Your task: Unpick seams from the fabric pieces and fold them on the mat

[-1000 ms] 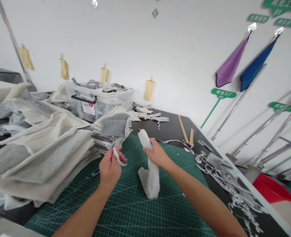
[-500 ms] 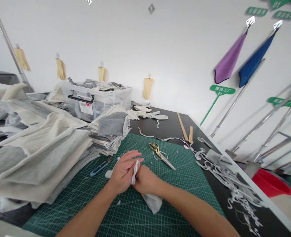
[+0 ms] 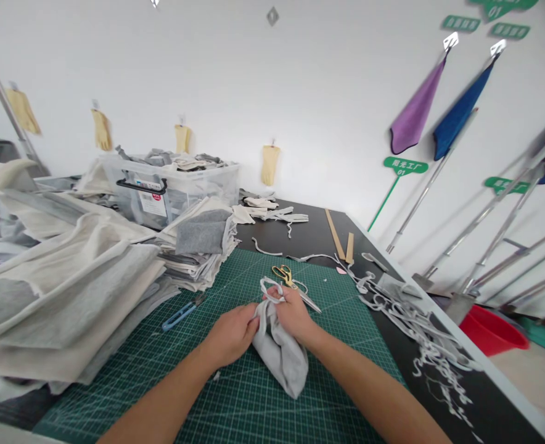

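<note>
Both hands grip a light grey fabric pouch (image 3: 282, 357) above the green cutting mat (image 3: 337, 364). My left hand (image 3: 233, 333) pinches its upper left edge, with the fingers closed. My right hand (image 3: 293, 314) is closed on the upper right edge, where a looped pale cord (image 3: 269, 287) stands up out of the cloth. The pouch's body hangs down between my forearms. Just beyond my right hand lie gold-handled scissors (image 3: 283, 273), their blades partly covered by the hand. Blue thread snips (image 3: 180, 316) rest on the mat to the left of my left hand.
Stacked grey and cream fabric (image 3: 69, 308) covers the left side. A clear plastic bin (image 3: 189, 191) full of cloth scraps stands behind it. Tangled fabric strips (image 3: 406, 308) lie along the right table edge, with wooden strips (image 3: 335, 234) farther back. A red basin (image 3: 494, 330) is beyond the table.
My hands have moved apart from being bunched together, and the left fingers have closed on the cloth. More of the pouch and its cord loop now show. The view has shifted slightly right.
</note>
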Available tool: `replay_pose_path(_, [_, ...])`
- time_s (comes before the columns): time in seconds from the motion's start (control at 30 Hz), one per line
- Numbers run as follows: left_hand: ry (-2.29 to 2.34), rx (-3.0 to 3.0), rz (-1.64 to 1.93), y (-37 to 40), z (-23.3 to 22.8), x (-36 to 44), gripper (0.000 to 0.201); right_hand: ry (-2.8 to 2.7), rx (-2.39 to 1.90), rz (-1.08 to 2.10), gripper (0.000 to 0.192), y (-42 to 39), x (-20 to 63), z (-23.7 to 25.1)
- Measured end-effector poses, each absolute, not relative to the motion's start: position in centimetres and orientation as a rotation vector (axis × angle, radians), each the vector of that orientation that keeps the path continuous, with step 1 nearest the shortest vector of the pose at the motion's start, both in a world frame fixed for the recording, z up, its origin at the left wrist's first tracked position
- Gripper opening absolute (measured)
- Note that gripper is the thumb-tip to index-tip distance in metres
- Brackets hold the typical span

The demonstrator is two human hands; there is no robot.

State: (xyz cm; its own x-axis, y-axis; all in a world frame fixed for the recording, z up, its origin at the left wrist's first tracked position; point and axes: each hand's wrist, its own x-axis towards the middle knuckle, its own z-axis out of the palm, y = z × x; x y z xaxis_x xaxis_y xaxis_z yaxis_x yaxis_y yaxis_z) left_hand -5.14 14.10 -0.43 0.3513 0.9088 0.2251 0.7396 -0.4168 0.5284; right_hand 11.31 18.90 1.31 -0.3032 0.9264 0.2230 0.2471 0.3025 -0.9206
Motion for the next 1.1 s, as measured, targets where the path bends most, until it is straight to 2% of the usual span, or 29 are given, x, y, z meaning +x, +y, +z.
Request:
replay_pose_path(0.13, [1.771, 2.325, 0.514, 14.2, -0.6, -4.9, 0.033, -1.828, -1.127, 0.856, 0.029, 19.0, 12.4, 1.0])
replay_pose_path(0.3, [2.251, 2.094, 0.335, 15.1, -0.7, -6.2, 0.042, -1.498, -1.333, 1.078, 0.029, 20.5, 16.1, 1.8])
replay_pose_path(0.47, [2.258, 2.127, 0.243, 15.7, -1.2, -6.8, 0.042, -1.474, -1.448, 0.912, 0.025, 22.3, 20.4, 2.3])
replay_pose_path(0.57, [2.239, 2.129, 0.241, 15.8, -1.5, -6.8, 0.042, -1.568, -1.472, 0.897, 0.015, 21.3, 21.0, 2.1])
replay_pose_path(0.67, [2.233, 2.112, 0.248, 15.9, -1.7, -6.9, 0.042, -1.839, -1.405, 1.049, 0.011, 19.0, 20.5, 2.3])
replay_pose_path(0.77, [2.244, 2.111, 0.244, 16.0, -1.9, -7.0, 0.042, -2.181, -1.219, 1.288, 0.021, 17.6, 20.3, 2.9])
replay_pose_path(0.87, [2.237, 2.122, 0.243, 15.9, -1.9, -7.0, 0.043, -2.157, -1.266, 1.38, 0.023, 18.4, 21.5, 2.8])
replay_pose_path(0.97, [2.22, 2.099, 0.241, 15.8, -1.7, -7.0, 0.044, -1.816, -1.593, 1.096, 0.021, 20.9, 23.9, 1.8])
replay_pose_path(1.1, [2.216, 2.106, 0.23, 15.8, -1.5, -7.1, 0.047, -1.547, -1.813, 0.753, 0.021, 24.0, 28.0, 0.3])
